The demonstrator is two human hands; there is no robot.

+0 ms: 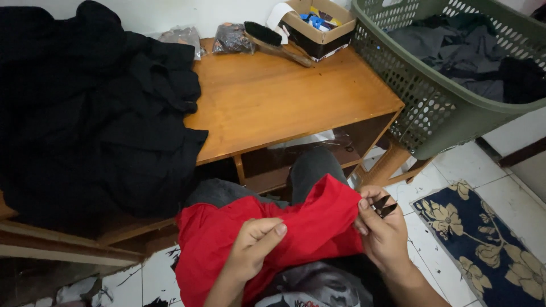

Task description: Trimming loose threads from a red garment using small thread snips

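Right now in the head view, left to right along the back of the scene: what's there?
Black clothes pile → clear plastic bag → dark packet → wooden brush → cardboard box → green laundry basket.

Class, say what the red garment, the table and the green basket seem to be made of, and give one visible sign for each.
Red garment: soft matte cloth; it folds and creases. Table: apparently varnished wood; grain and sheen. Green basket: likely moulded plastic; perforated walls.

We lose the green laundry basket (432,108) and floral rug (489,244) at the frame's right edge. The red cloth (318,227) hides our lap, and the small cardboard box's (318,25) contents are too small to identify.
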